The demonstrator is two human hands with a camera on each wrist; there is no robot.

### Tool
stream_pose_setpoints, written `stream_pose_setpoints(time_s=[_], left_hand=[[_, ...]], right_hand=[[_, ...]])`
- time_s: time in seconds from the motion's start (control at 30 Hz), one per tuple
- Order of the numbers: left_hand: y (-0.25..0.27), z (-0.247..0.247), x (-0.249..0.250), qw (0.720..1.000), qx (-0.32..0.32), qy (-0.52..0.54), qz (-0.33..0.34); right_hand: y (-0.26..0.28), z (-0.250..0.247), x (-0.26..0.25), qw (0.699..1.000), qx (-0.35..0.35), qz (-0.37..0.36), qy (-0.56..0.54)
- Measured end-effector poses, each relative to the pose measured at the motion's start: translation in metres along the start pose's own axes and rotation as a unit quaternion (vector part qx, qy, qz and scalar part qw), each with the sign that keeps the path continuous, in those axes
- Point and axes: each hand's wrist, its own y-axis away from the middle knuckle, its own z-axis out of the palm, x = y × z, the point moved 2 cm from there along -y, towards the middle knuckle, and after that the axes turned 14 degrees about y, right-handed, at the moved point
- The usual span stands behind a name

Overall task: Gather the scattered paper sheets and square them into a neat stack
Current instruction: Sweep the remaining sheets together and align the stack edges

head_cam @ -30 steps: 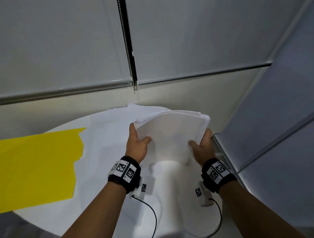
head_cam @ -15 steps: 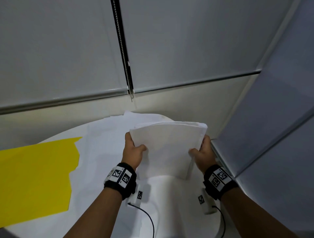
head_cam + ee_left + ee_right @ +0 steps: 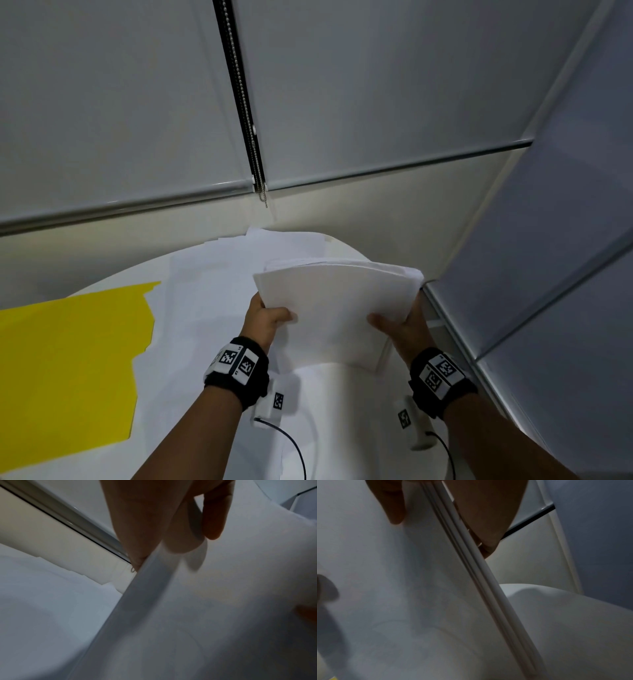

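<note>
A stack of white paper sheets [image 3: 337,308] stands tilted on its lower edge above the white round table [image 3: 342,411]. My left hand [image 3: 265,320] grips its left side, thumb on the near face and fingers behind. My right hand [image 3: 402,323] grips the right side the same way. In the left wrist view the stack's left edge [image 3: 145,588] runs between thumb and fingers. In the right wrist view the sheet edges [image 3: 471,568] show slightly uneven layers. Several loose white sheets [image 3: 239,274] lie flat on the table behind and left of the stack.
A yellow sheet [image 3: 68,370] covers the table's left part. A wall with roller blinds [image 3: 376,102] and a hanging bead chain [image 3: 251,137] stands close behind the table. A grey blind panel [image 3: 548,274] borders the right side.
The stack's upper edges have come closer into line, and both hands with the stack have shifted slightly toward me. The head view tilted upward a little.
</note>
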Motion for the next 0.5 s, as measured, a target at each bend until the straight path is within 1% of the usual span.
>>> stream_pose_setpoints(time_s=[0.1, 0.17, 0.23, 0.3, 0.4, 0.5], left_hand=[[-0.009, 0.002, -0.007, 1.000, -0.004, -0.013, 0.000], [-0.012, 0.007, -0.009, 1.000, -0.002, -0.010, 0.004], [-0.014, 0.010, -0.010, 1.000, 0.001, 0.002, 0.021], [-0.016, 0.009, -0.007, 0.999, 0.003, 0.012, 0.044], [-0.017, 0.005, -0.012, 0.999, -0.004, 0.004, 0.053], [-0.019, -0.003, -0.026, 0.999, -0.013, -0.029, 0.040]], right_hand=[[-0.004, 0.008, 0.003, 0.999, -0.024, 0.041, 0.001], [-0.009, 0.013, 0.000, 0.998, -0.015, 0.056, -0.015], [-0.013, 0.014, -0.006, 0.997, -0.002, 0.056, -0.052], [-0.017, 0.013, -0.009, 0.997, 0.013, 0.049, -0.066], [-0.020, 0.008, -0.009, 0.998, 0.012, 0.047, -0.050], [-0.021, 0.003, -0.004, 0.999, -0.018, 0.035, -0.004]])
